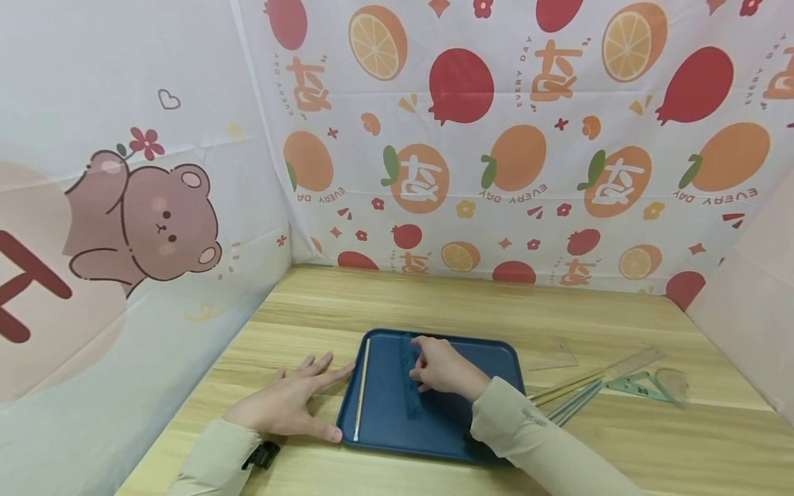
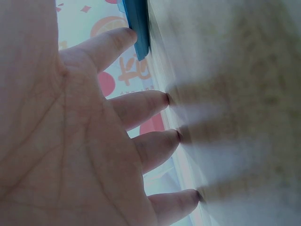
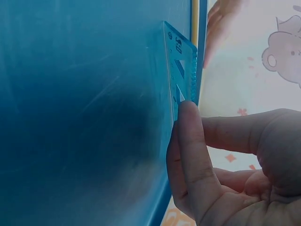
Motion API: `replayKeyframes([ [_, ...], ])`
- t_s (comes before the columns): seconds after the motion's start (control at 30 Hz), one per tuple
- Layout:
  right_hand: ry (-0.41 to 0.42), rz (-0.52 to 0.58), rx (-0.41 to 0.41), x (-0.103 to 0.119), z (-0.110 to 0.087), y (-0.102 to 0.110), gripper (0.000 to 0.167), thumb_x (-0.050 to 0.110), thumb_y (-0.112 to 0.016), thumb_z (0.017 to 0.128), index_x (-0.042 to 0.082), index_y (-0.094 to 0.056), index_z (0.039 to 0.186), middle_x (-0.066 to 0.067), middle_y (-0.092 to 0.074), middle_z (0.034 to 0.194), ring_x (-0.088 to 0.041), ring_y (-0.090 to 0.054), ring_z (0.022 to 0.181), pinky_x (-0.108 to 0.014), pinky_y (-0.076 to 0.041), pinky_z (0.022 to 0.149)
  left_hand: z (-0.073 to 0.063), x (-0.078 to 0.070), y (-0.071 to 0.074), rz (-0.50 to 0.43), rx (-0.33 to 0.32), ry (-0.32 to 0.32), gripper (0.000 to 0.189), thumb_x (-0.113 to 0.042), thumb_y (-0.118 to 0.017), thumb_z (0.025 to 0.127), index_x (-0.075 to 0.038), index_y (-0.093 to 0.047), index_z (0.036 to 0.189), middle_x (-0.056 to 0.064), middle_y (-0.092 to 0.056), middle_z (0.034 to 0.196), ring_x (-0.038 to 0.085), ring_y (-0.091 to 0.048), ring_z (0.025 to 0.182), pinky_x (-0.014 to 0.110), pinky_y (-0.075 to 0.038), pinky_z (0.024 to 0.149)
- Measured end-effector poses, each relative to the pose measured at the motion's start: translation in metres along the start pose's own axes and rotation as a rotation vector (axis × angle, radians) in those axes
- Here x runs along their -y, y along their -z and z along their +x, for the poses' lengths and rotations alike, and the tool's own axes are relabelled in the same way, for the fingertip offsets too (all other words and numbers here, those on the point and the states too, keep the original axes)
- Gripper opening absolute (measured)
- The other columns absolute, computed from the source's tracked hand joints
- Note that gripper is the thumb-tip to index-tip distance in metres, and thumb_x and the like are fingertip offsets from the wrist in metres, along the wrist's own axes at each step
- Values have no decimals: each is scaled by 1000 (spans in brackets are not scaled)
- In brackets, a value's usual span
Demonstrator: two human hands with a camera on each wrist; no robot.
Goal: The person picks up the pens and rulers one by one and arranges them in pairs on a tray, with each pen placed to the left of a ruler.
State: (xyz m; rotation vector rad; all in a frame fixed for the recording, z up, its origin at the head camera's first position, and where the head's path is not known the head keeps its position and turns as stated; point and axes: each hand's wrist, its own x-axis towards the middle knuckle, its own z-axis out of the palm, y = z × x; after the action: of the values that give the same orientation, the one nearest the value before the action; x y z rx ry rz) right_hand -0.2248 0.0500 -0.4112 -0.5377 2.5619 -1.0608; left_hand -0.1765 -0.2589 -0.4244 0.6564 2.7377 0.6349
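A blue tray (image 1: 381,386) lies on the table, with a clear ruler (image 1: 411,403) standing out faintly against its bottom. My right hand (image 1: 443,366) reaches over the tray and pinches the ruler between thumb and fingers. Seen from the right wrist, the ruler (image 3: 181,61) has a wavy edge and cut-out shapes, and it tilts up from the tray surface. Along the tray's left side lies a thin pale pencil-like stick (image 1: 362,389). My left hand (image 1: 288,403) is spread at the tray's left edge, its thumb and index finger at the rim and the other fingertips on the table.
Right of the tray, several yellowish and greenish pencil-like sticks (image 1: 573,396) lie in a bundle. Around them are a green set square (image 1: 642,386), a clear ruler (image 1: 635,359), a clear triangle (image 1: 555,357) and a clear rounded piece (image 1: 673,382). Printed cloth (image 1: 521,227) hangs behind the table.
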Motion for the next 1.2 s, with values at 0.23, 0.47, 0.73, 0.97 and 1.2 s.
replayKeyframes([
  [0.23, -11, -3, 6, 4, 4, -8, 63, 0, -71, 101, -6, -44, 158, -6, -66, 76, -16, -70, 62, -30, -62, 68, -1, 0, 1, 3, -1, -9, 111, -72, -86, 76, -32, -39, 168, 29, -24, 175, 66, -19, 157, 96, -13, 108],
  [0.47, -22, 10, -10, 7, 8, -18, 65, -1, -71, 100, -6, -44, 159, -7, -64, 74, -17, -69, 60, -29, -61, 63, 0, -2, 2, 13, 3, -5, 110, -72, -86, 76, -33, -39, 168, 29, -24, 175, 66, -19, 157, 96, -14, 107],
  [0.73, -34, -2, -14, 18, 10, -26, 70, 0, -73, 99, -6, -41, 161, -7, -66, 72, -18, -71, 59, -29, -60, 63, 0, -2, 1, 25, -2, -16, 110, -71, -86, 77, -31, -38, 168, 30, -24, 175, 67, -20, 156, 97, -14, 105],
  [0.97, -32, 8, -15, 23, 11, -34, 71, 0, -74, 98, -5, -41, 161, -8, -66, 69, -17, -70, 58, -29, -60, 63, -2, -3, 2, 35, -3, -21, 110, -68, -87, 78, -30, -38, 169, 32, -25, 174, 69, -21, 155, 97, -15, 104],
  [1.2, -29, -10, -23, 25, 11, -36, 71, 1, -75, 98, -7, -43, 160, -5, -66, 67, -14, -71, 57, -29, -62, 66, -1, -4, 2, 16, -9, -5, 109, -72, -86, 77, -32, -40, 168, 30, -26, 174, 66, -20, 157, 96, -13, 108],
])
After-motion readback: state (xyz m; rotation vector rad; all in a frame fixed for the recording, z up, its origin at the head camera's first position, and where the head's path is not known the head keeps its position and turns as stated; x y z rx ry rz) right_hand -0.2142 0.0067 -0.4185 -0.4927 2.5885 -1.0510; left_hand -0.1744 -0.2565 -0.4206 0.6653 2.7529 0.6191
